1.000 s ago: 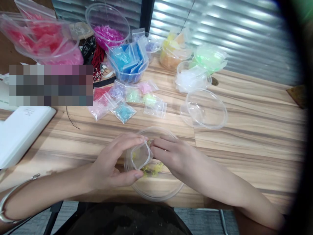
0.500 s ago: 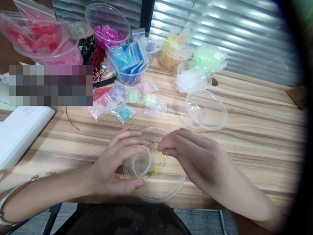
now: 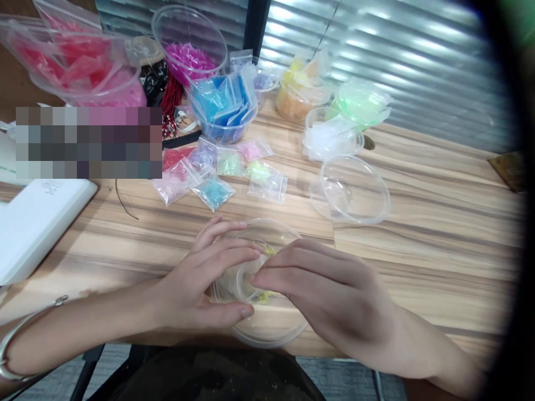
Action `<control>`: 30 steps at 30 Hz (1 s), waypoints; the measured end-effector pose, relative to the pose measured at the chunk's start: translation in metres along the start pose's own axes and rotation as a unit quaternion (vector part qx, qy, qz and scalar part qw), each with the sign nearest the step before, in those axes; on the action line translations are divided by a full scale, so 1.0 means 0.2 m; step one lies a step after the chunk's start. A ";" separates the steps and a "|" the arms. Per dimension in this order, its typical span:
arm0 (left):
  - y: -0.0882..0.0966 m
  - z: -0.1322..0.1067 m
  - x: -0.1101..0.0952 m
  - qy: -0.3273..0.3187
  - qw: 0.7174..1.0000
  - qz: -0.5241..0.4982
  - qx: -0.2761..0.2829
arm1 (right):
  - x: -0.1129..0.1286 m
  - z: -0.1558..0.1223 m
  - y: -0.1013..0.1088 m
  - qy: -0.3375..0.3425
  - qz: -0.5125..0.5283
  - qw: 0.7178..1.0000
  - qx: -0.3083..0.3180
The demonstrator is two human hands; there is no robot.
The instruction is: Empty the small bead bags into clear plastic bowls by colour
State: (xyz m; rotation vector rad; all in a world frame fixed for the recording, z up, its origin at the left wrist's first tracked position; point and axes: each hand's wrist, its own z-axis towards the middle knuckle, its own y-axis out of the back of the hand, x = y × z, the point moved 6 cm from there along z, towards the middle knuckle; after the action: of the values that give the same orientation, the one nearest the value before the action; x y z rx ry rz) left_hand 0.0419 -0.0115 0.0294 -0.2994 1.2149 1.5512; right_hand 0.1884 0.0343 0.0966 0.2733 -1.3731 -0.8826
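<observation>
A clear round plastic bowl [image 3: 267,331] sits at the table's near edge with some yellow beads [image 3: 264,296] in it. My left hand [image 3: 200,284] curls over the bowl's left side, thumb and fingers holding open a small clear zip bag [image 3: 238,281]. My right hand [image 3: 317,289] reaches in from the right, its fingertips pressed together at the bag's mouth; what they hold, if anything, is hidden. A silver bangle [image 3: 25,334] circles my left wrist.
Beyond the bowl lie several small bags of coloured beads [image 3: 217,170] and an empty clear bowl [image 3: 351,189]. Further back stand bowls of blue [image 3: 221,108], pink [image 3: 190,42], red [image 3: 79,61], orange [image 3: 298,94], green [image 3: 359,97] and white bags [image 3: 330,133]. A white box [image 3: 37,223] lies left.
My right hand has dropped lower and moved left, its fingers now lying across the bag's mouth. My left hand has kept hold of the bag in the bowl.
</observation>
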 end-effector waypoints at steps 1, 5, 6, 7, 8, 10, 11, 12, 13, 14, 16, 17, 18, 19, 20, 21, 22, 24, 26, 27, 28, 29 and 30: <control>0.00 0.00 0.00 -0.002 1.000 -0.002 -0.002 | 0.00 0.00 0.00 0.007 -0.001 1.000 0.000; 0.00 0.01 0.00 -0.001 1.000 -0.013 -0.002 | 0.01 0.01 -0.01 0.027 -0.015 0.999 -0.009; 0.00 0.01 0.01 0.000 1.000 -0.015 0.000 | 0.01 0.01 -0.01 0.030 -0.018 0.999 -0.012; 0.00 0.01 0.01 0.001 1.000 -0.018 0.002 | 0.01 0.02 -0.02 0.030 -0.020 0.999 -0.011; 0.00 0.01 0.01 0.002 1.000 -0.020 0.003 | 0.00 0.02 -0.02 0.030 -0.022 0.999 -0.011; 0.00 0.01 0.02 0.003 1.000 -0.023 0.004 | 0.00 0.02 -0.02 0.030 -0.021 0.999 -0.011; 0.00 0.01 0.02 0.003 1.000 -0.025 0.004 | 0.00 0.02 -0.02 0.030 -0.020 0.999 -0.013; 0.00 0.01 0.02 0.003 1.000 -0.026 0.004 | 0.00 0.02 -0.02 0.029 -0.020 0.999 -0.015; 0.00 0.01 0.02 0.004 1.000 -0.026 0.004 | 0.00 0.01 -0.01 0.028 -0.021 0.999 -0.018; 0.00 0.01 0.01 0.004 1.000 -0.025 0.004 | 0.00 0.01 -0.01 0.027 -0.024 0.999 -0.020; 0.00 0.01 0.01 0.005 1.000 -0.026 0.004 | 0.00 0.01 -0.02 0.027 -0.032 0.999 -0.023; 0.00 0.01 0.01 0.006 1.000 -0.026 0.005 | 0.00 0.01 -0.02 0.025 -0.035 0.999 -0.024; 0.00 0.01 0.01 0.005 1.000 -0.028 0.004 | 0.00 0.01 -0.02 0.024 -0.038 0.999 -0.026; 0.00 0.00 0.01 0.004 1.000 -0.028 0.004 | 0.00 0.01 -0.02 0.022 -0.041 0.999 -0.026; 0.00 0.00 0.01 0.004 1.000 -0.028 0.003 | 0.00 0.01 -0.03 0.022 -0.045 0.998 -0.027; 0.00 0.00 0.01 0.003 1.000 -0.028 0.003 | -0.01 0.01 -0.03 0.022 -0.051 0.998 -0.027; 0.00 0.00 0.01 0.002 1.000 -0.026 0.003 | -0.01 0.01 -0.03 0.023 -0.058 0.998 -0.024; 0.00 0.00 0.02 0.002 1.000 -0.025 0.005 | -0.01 0.01 -0.04 0.029 -0.074 0.997 -0.019; 0.00 0.01 0.02 0.001 1.000 -0.025 0.006 | -0.01 0.01 -0.05 0.035 -0.088 0.995 -0.019; 0.00 0.01 0.02 0.001 1.000 -0.024 0.005 | -0.01 0.01 -0.05 0.038 -0.094 0.995 -0.022; 0.00 0.01 0.02 0.002 1.000 -0.022 0.005 | -0.01 0.01 -0.04 0.038 -0.099 0.994 -0.026; 0.00 0.01 0.02 0.004 1.000 -0.020 0.005 | -0.01 0.01 -0.04 0.035 -0.103 0.994 -0.028; 0.00 0.01 0.02 0.006 1.000 -0.019 0.004 | -0.01 0.01 -0.04 0.030 -0.106 0.994 -0.026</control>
State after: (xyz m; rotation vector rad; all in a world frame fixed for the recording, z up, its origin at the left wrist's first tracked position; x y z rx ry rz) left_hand 0.0415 -0.0073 0.0268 -0.3241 1.2180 1.5133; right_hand 0.1837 0.0311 0.0901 0.4078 -1.2794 -1.0761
